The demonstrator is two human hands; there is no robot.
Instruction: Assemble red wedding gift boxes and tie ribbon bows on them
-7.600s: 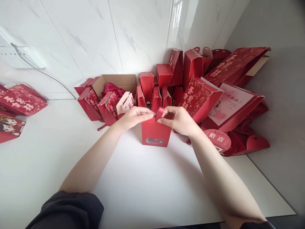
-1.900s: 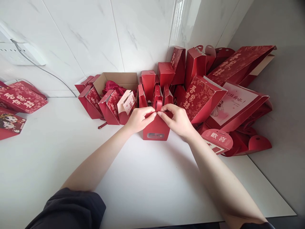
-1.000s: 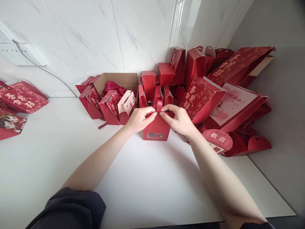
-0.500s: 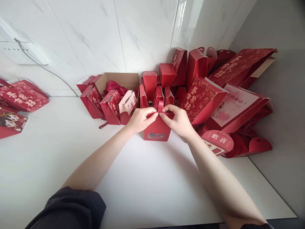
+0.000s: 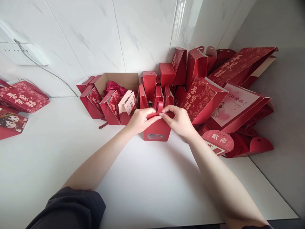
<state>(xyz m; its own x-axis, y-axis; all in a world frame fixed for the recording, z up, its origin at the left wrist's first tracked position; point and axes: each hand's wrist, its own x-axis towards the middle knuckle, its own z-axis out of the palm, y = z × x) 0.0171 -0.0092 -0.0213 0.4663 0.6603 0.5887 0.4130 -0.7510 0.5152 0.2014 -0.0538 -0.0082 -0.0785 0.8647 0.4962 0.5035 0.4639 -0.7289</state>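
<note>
Indoors, red box [image 5: 156, 128], white tabletop [image 5: 143, 181], tiles [image 5: 88, 31]

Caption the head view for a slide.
Left hand and right hand meet at the base of a looped red strap atop a windowed red cardboard box.

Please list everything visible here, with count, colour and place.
Windowed cardboard box: one, red, table centre
Flat strap loop: one, red, atop that box
Other cardboard boxes and bags: many, red, back, right, far left
Small patterned box: one, cream and red, left of centre
Open cardboard carton: one, brown, by tile wall
Crumpled fabric: one bundle, dark red, inside carton
Socket plate: one, white, left wall
Thin cable: one, grey, left
Flat table: one, white, below
Marbled tile wall: one, white, behind
Plain side wall: one, grey, right
Sleeves: two, dark, lower corners
Bare left hand: one, pinching at the loop's base
Bare right hand: one, likewise
</note>
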